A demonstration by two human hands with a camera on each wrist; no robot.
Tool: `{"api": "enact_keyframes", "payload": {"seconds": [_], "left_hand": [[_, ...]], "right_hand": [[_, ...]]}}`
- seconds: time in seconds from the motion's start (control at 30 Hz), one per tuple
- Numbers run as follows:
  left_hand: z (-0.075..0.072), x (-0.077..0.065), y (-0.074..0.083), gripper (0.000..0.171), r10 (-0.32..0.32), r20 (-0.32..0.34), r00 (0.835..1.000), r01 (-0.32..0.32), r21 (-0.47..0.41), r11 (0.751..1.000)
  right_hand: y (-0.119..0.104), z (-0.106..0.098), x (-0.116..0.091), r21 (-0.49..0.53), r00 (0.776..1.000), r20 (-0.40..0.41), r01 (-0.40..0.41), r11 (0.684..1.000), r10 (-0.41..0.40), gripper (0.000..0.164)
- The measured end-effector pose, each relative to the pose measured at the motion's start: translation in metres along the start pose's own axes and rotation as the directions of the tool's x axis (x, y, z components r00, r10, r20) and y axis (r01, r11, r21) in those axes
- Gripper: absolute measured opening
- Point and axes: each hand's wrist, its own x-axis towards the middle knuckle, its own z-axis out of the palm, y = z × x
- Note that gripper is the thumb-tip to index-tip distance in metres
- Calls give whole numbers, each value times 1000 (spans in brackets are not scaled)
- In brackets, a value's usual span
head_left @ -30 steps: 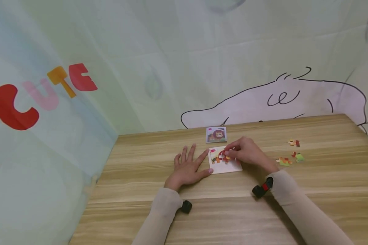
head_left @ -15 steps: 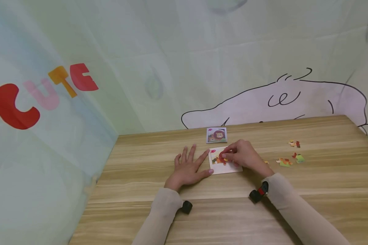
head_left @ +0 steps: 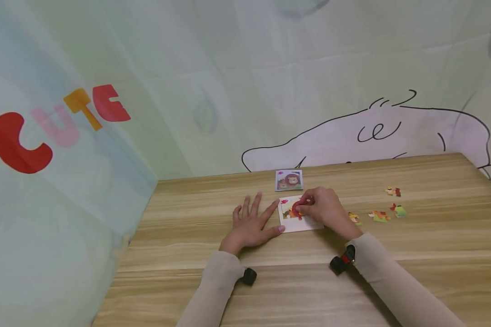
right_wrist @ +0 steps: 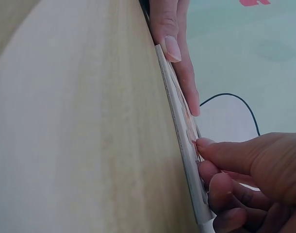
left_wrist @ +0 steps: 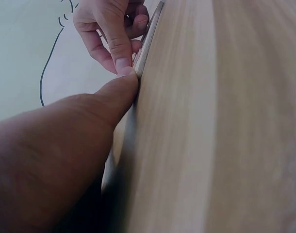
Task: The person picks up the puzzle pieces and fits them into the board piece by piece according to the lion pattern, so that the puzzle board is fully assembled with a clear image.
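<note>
A small white puzzle board (head_left: 291, 226) lies flat on the wooden table, its upper part covered with colourful pieces. My left hand (head_left: 249, 227) rests palm down on the table with fingers spread, thumb and index fingertip touching the board's left edge. With thumb and fingertips, my right hand (head_left: 327, 210) pinches a red puzzle piece (head_left: 296, 207) against the board's upper middle. Most of that piece is hidden by the fingers. In the right wrist view the board (right_wrist: 179, 131) appears edge-on, the right thumb (right_wrist: 225, 153) low over its surface.
Behind the board lies a square picture card (head_left: 288, 180) showing a lion. Several loose puzzle pieces lie to the right, among them a green one (head_left: 399, 210), an orange-and-green one (head_left: 379, 216) and a yellowish one (head_left: 354, 218). A printed curtain (head_left: 212, 91) hangs behind the table.
My right hand has shifted slightly toward me and settled lower over the board with the red puzzle piece. A loose piece beside its wrist has come into view. The left hand stays still.
</note>
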Motion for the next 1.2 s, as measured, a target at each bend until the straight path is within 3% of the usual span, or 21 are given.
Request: {"api": "enact_keyframes", "payload": {"seconds": [0.2,0.33,0.57,0.8,1.2], "left_hand": [[0,-1,1,83,-1,-8,1000,1,10,1000],[-1,-2,3,83,-4,-9,1000,4,2,1000],[-2,-3,4,82,1,-20,1000,-1,4,1000],[-1,-3,3,82,1,-17,1000,-1,1,1000],[-1,-3,4,82,1,-21,1000,0,12,1000]], "right_hand": [[2,0,0,9,1000,12,-16,1000,16,14],[5,-6,0,69,1000,15,1,998,-2,20],[11,-20,1,123,997,-68,38,992,-30,24],[14,-39,-2,178,995,-100,21,984,-3,30],[31,-81,-6,190,991,-113,88,978,-67,35]]}}
